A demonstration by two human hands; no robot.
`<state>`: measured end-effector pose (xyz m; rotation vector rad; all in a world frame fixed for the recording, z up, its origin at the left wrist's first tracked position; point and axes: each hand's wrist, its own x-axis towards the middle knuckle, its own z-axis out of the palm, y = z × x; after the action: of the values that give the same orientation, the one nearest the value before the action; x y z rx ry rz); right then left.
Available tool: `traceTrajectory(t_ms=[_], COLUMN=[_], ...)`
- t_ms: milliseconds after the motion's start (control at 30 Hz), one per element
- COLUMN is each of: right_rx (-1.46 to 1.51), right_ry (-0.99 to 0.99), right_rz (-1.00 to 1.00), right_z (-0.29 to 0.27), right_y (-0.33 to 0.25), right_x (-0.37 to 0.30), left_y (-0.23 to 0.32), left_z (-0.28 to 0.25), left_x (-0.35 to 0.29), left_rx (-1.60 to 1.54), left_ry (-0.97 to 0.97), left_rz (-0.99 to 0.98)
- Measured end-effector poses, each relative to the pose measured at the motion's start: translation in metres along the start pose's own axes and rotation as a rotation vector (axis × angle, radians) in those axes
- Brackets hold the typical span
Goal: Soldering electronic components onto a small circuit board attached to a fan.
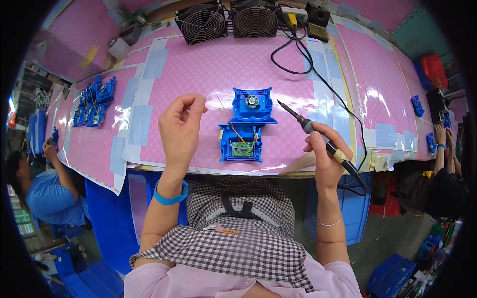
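My right hand (328, 159) grips a soldering iron (308, 125) by its handle. Its dark tip points up and left, apart from the blue plastic casing on the table. The far casing half (258, 115) holds a round speaker (252, 101); the near half (224, 135) holds a green circuit board (242, 149). Thin red and yellow wires (237, 133) run from the board, and loose ends rise to the left. Left of the casing, my left hand (180, 129) is raised with thumb and forefinger pinched together. What lies between them is too small to make out; a thin strand hangs below that hand.
Two black fans (255, 20) stand at the back, beside an iron stand (318, 22). The iron's black cable (343, 99) loops across the right side. More blue casings (94, 104) lie at left. Other people work at the far left (54, 188) and far right (432, 184).
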<state>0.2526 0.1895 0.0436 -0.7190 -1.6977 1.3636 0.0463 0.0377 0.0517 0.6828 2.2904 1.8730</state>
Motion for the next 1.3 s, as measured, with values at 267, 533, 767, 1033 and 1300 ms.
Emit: traceTrajectory(t_ms=[267,533,767,1033,1300], right_rx=[0.020,0.034,0.078,0.038,0.029], right_ry=[-0.096,-0.064,-0.074,-0.114,-0.135], right_rz=[-0.006,0.008,-0.005,0.008,-0.027], right_z=[0.009,0.009,0.013,0.019,0.027], right_y=[-0.004,-0.003,-0.001,0.006,0.009], right_x=[-0.003,-0.003,-0.004,0.000,0.002], left_y=[-0.026,-0.003,0.001,-0.012,-0.015], left_z=[0.020,0.004,0.025,0.042,0.046], left_x=[0.002,-0.013,-0.014,-0.002,-0.002], left_rx=[0.270,0.380,0.152,0.203,0.290], left_ry=[-0.237,-0.170,-0.114,-0.261,-0.274], left_rz=[-0.232,0.067,0.195,0.172,0.244])
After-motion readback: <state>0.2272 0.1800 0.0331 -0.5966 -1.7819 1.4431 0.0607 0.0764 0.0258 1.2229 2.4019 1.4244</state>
